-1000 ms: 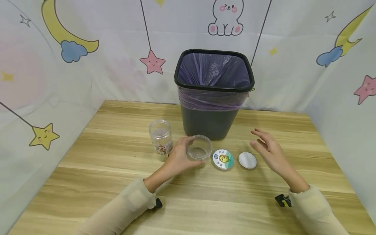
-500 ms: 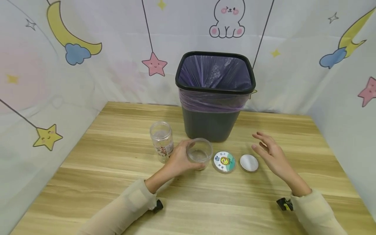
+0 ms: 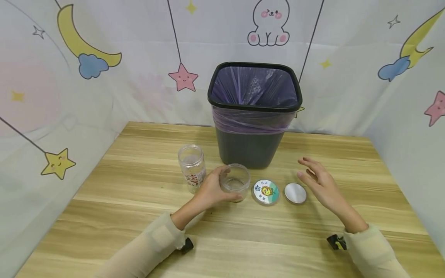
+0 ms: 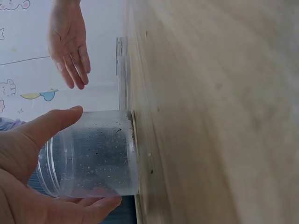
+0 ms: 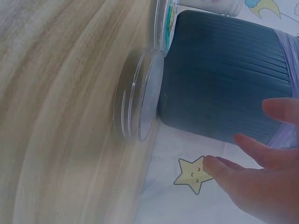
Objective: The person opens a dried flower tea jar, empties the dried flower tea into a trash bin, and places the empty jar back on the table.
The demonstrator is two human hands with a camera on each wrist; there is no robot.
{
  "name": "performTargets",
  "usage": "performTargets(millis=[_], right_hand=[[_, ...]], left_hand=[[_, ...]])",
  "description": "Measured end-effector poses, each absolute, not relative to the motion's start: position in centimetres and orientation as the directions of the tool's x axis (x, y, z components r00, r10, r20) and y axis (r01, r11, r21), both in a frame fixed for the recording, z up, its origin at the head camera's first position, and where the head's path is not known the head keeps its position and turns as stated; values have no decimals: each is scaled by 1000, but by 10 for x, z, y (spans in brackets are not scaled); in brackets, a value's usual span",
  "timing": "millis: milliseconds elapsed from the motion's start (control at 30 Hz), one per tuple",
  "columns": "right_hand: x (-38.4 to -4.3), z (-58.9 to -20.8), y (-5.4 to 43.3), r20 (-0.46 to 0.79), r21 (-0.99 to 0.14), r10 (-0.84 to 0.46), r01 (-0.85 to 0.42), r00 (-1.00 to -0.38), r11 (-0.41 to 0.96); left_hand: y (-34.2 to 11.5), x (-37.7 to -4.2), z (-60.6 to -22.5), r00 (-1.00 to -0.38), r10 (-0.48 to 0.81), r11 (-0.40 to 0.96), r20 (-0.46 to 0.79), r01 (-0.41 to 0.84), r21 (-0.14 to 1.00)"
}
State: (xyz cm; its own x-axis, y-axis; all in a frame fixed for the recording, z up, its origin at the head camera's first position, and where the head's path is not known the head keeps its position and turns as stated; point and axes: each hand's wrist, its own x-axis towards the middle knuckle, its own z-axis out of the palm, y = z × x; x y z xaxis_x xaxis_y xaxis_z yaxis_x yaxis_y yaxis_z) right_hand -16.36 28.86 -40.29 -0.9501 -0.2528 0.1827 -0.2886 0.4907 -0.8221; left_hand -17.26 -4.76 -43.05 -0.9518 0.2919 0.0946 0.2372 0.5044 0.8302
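Note:
My left hand [image 3: 213, 190] grips a short clear plastic jar [image 3: 235, 182], its thumb on the near side and its fingers round the far side. The jar is upright and lidless; the left wrist view shows dark specks on the jar wall [image 4: 100, 154] and its base at the tabletop. My right hand [image 3: 321, 183] hovers with fingers apart, holding nothing, right of a white-topped clear lid [image 3: 295, 193]. Between that lid and the jar lies a lid with a sunflower picture [image 3: 265, 192]. A taller clear jar [image 3: 192, 168] with a printed label stands just left of my left hand.
A dark bin [image 3: 248, 148] with a purple liner stands behind the jar and lids, near the back edge of the wooden table [image 3: 139, 154]. Patterned cloth walls [image 3: 146, 46] close in the back and both sides.
The jar in my left hand has come down slightly and sits more upright. My right hand holds nearly the same pose. The head view has shifted a little.

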Motion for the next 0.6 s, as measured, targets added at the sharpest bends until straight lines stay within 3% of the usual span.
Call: performTargets(millis=[233, 600], right_hand=[[-165, -404, 290, 187, -821, -255, -293, -949, 490], [-159, -412, 300, 169, -808, -236, -271, -957, 523]], left_hand=[[-49, -173, -430, -951, 302, 507, 75, 226, 831], [-55, -162, -423, -946, 319, 532, -54, 131, 837]])
